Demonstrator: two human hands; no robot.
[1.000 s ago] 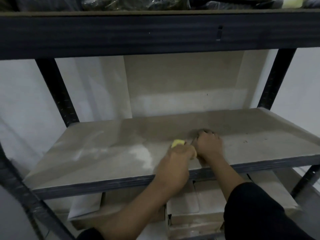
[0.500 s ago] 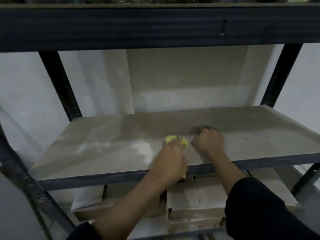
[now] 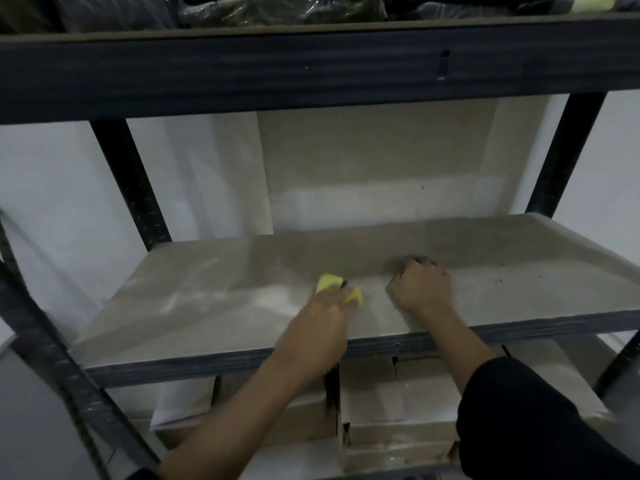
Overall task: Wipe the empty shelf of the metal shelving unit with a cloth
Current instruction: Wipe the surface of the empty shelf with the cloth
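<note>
left hand (image 3: 330, 308) gripping yellow cloth (image 3: 337, 288), fingers curled over it, cloth bunched and poking out at far side and right of the knuckles. pressed down on empty shelf (image 3: 214, 299), left of centre, a little back from the near edge. right hand (image 3: 420, 289) just to the right, apart from the cloth, fingers curled under into a loose fist, knuckles down on the shelf board; nothing seen in it. black sleeve (image 3: 526, 420) on right forearm, low right. pale dusty streaks on shelf surface left of the cloth, few dark specks (image 3: 500, 280) far right. dark metal front rail (image 3: 207, 367) under the board, dark uprights (image 3: 130, 181) at back left and back right. cardboard boxes (image 3: 398, 407) on the level below, near. upper shelf beam (image 3: 277, 71) across top, dark plastic-wrapped bundles (image 3: 277, 8) on it. white wall behind, beige panel (image 3: 374, 161) at back centre.
</note>
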